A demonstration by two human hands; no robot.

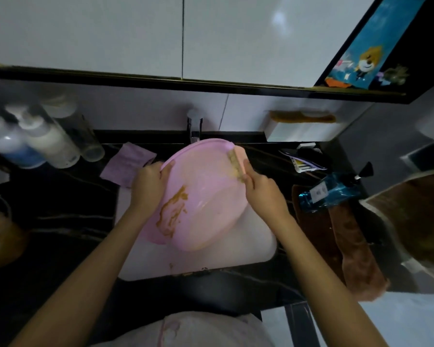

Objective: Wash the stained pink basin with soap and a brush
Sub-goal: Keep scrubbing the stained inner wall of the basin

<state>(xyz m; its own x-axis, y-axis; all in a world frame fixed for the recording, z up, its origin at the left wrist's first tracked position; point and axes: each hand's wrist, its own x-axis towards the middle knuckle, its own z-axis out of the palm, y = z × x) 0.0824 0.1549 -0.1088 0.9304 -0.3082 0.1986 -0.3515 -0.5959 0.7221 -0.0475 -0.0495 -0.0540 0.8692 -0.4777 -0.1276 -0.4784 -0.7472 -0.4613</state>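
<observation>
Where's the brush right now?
In the head view the brush is held by the right hand against the far right rim of the pink basin, over the sink, away from the brown stain at its near left.

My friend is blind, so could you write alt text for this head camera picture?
A person's left hand holds a tilted pink basin over a white sink, while the right hand presses a brush to its upper rim. A brown stain smears the basin's left part.

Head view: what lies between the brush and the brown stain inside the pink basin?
Only bare pink basin wall, seen in the head view. The brush, gripped by the right hand, is at the far rim; the brown stain is lower left.
</observation>
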